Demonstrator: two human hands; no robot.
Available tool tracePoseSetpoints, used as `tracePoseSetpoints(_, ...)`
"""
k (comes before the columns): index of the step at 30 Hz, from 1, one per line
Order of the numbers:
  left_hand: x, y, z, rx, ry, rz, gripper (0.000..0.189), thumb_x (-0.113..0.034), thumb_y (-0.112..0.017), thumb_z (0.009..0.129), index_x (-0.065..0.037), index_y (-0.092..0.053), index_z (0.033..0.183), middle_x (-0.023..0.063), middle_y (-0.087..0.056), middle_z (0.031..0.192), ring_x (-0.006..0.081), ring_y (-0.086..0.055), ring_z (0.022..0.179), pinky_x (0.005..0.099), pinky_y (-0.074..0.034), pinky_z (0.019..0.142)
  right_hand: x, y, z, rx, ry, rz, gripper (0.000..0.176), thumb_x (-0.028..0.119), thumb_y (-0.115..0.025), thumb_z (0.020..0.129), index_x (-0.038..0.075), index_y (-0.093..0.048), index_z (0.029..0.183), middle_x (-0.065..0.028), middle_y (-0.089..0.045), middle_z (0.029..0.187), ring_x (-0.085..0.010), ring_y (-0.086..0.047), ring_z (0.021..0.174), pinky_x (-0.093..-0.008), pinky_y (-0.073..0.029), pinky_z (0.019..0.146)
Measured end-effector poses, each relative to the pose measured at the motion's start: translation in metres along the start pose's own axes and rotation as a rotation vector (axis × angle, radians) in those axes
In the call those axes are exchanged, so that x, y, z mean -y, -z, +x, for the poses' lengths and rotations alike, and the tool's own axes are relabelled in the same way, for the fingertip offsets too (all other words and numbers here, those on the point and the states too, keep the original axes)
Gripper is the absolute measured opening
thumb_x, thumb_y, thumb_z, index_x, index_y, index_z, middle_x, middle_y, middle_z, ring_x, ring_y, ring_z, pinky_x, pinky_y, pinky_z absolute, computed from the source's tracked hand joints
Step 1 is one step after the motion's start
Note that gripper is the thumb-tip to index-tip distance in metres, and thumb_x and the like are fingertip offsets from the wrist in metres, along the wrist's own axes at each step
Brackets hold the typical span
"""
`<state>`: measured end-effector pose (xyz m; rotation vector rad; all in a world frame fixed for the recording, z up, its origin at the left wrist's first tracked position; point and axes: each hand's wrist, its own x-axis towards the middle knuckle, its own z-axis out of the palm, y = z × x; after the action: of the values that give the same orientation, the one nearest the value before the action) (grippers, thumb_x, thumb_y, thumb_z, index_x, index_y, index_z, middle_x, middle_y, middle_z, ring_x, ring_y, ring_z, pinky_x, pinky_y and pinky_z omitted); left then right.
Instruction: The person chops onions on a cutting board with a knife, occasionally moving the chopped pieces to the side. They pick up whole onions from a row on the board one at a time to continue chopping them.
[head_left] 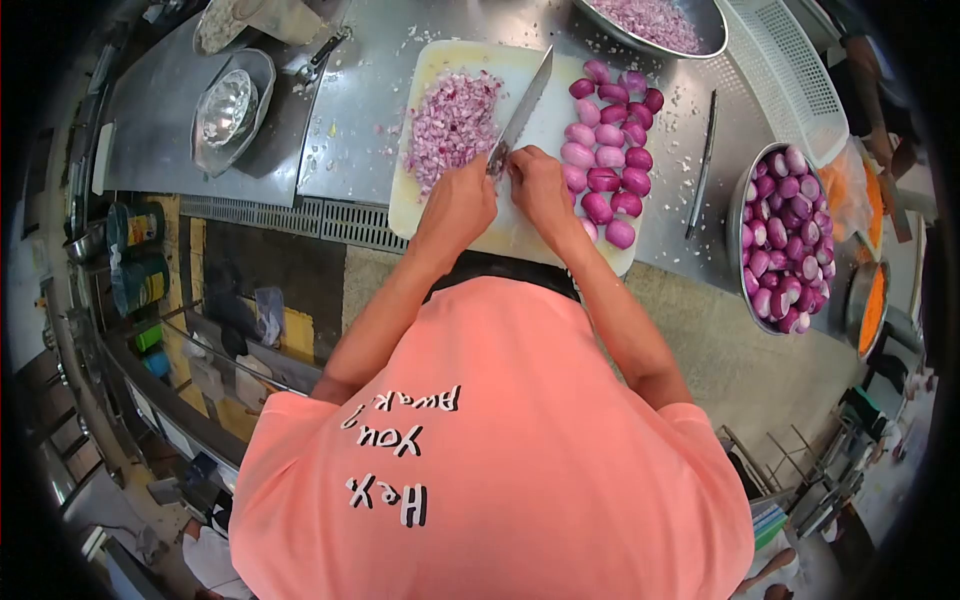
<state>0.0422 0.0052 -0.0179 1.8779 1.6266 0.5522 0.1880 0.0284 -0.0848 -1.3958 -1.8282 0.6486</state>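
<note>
The left hand (458, 205) is closed in a fist round the handle of the knife (522, 108), whose blade points away across the white cutting board (520, 238) on the steel table (350, 110). The right hand (537, 185) sits just beside the heel of the blade with its fingers curled down onto the board. Whether it pins a piece underneath I cannot tell.

A pile of chopped onion (452, 125) lies left of the blade and the peeled onions (610, 150) sit in rows to its right. More of them fill a bowl (785, 240) further right.

The onions look small, light and firm. Without their skins they are probably slick and ready to roll, so each is best held from above with the fingertips tucked back. The knife is stiff and sharp and should be held by the handle only.
</note>
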Motion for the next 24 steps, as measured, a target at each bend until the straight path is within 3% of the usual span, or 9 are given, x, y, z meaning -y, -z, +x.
tracePoseSetpoints(5, 0.012, -0.017, 0.010, -0.007, -0.011, 0.055, 0.013, -0.006, -0.052, 0.090, 0.006, -0.057, 0.093, 0.0314, -0.062, 0.076, 0.0493, -0.062, 0.079, 0.0550, -0.048, 0.069, -0.007, 0.002, -0.002, 0.008, 0.012, -0.030, 0.012, -0.007, -0.057, 0.072, -0.003, -0.064, 0.081, -0.0214, -0.061, 0.080, -0.0420, -0.061, 0.079, -0.0488, -0.048, 0.069)
tracePoseSetpoints(9, -0.003, 0.022, 0.018, 0.023, 0.006, -0.047, 0.017, -0.013, -0.053, 0.092, 0.004, -0.053, 0.094, 0.0315, -0.058, 0.077, 0.0505, -0.058, 0.078, 0.0535, -0.044, 0.066, 0.000, 0.035, -0.005, -0.070, 0.027, 0.011, 0.011, -0.008, -0.059, 0.072, -0.003, -0.064, 0.081, -0.0207, -0.061, 0.080, -0.0410, -0.061, 0.077, -0.0480, -0.048, 0.068)
tracePoseSetpoints(11, -0.006, 0.030, 0.004, -0.033, 0.031, 0.011, 0.017, -0.013, -0.053, 0.094, 0.004, -0.052, 0.093, 0.0310, -0.057, 0.074, 0.0495, -0.057, 0.073, 0.0518, -0.043, 0.063, 0.006, 0.060, -0.012, -0.086, -0.078, -0.022, 0.011, -0.007, -0.060, 0.072, -0.003, -0.064, 0.081, -0.0200, -0.061, 0.080, -0.0399, -0.061, 0.076, -0.0468, -0.048, 0.068)
tracePoseSetpoints(15, -0.004, 0.029, -0.025, 0.038, 0.091, -0.077, 0.018, -0.013, -0.052, 0.095, 0.005, -0.050, 0.094, 0.0289, -0.054, 0.069, 0.0470, -0.053, 0.065, 0.0485, -0.041, 0.059, 0.010, 0.086, -0.037, -0.063, -0.141, -0.133, 0.011, -0.005, -0.062, 0.075, -0.002, -0.066, 0.084, -0.0194, -0.062, 0.081, -0.0393, -0.061, 0.077, -0.0446, -0.049, 0.068)
tracePoseSetpoints(18, 0.029, 0.003, -0.039, 0.126, 0.001, -0.144, 0.018, -0.011, -0.052, 0.096, 0.006, -0.047, 0.094, 0.0219, -0.048, 0.062, 0.0329, -0.048, 0.051, 0.0435, -0.040, 0.053, 0.002, 0.076, -0.054, -0.088, -0.166, -0.106, 0.014, -0.003, -0.064, 0.076, -0.001, -0.067, 0.090, -0.0179, -0.063, 0.085, -0.0382, -0.062, 0.077, -0.0434, -0.049, 0.069)
tracePoseSetpoints(19, 0.034, 0.006, -0.036, 0.123, 0.002, -0.150, 0.018, -0.011, -0.052, 0.096, 0.006, -0.047, 0.094, 0.0219, -0.048, 0.062, 0.0329, -0.048, 0.051, 0.0435, -0.040, 0.053, 0.004, 0.073, -0.057, -0.060, -0.193, -0.117, 0.016, -0.002, -0.065, 0.077, 0.000, -0.067, 0.092, -0.0171, -0.064, 0.087, -0.0376, -0.062, 0.078, -0.0431, -0.050, 0.070)
tracePoseSetpoints(21, 0.044, 0.016, -0.028, 0.102, 0.118, -0.173, 0.016, -0.011, -0.052, 0.093, 0.005, -0.051, 0.094, 0.0309, -0.057, 0.069, 0.0507, -0.058, 0.072, 0.0517, -0.043, 0.062, 0.005, 0.065, -0.060, -0.029, -0.213, -0.127, 0.018, -0.001, -0.067, 0.077, 0.000, -0.068, 0.095, -0.0164, -0.064, 0.089, -0.0371, -0.063, 0.080, -0.0428, -0.050, 0.070)
tracePoseSetpoints(22, 0.038, 0.028, -0.022, 0.122, 0.207, -0.145, 0.016, -0.011, -0.053, 0.093, 0.005, -0.052, 0.094, 0.0316, -0.057, 0.070, 0.0511, -0.059, 0.073, 0.0534, -0.044, 0.062, 0.006, 0.060, -0.061, -0.022, -0.199, -0.130, 0.018, -0.001, -0.067, 0.077, 0.000, -0.067, 0.095, -0.0160, -0.064, 0.091, -0.0367, -0.063, 0.082, -0.0431, -0.050, 0.071)
tracePoseSetpoints(24, 0.034, 0.041, -0.016, 0.042, 0.163, -0.081, 0.016, -0.011, -0.053, 0.092, 0.005, -0.052, 0.093, 0.0318, -0.058, 0.070, 0.0510, -0.059, 0.073, 0.0541, -0.044, 0.063, 0.010, 0.048, -0.058, -0.010, -0.168, -0.130, 0.019, 0.000, -0.068, 0.076, 0.000, -0.067, 0.095, -0.0156, -0.064, 0.093, -0.0363, -0.063, 0.084, -0.0434, -0.050, 0.072)
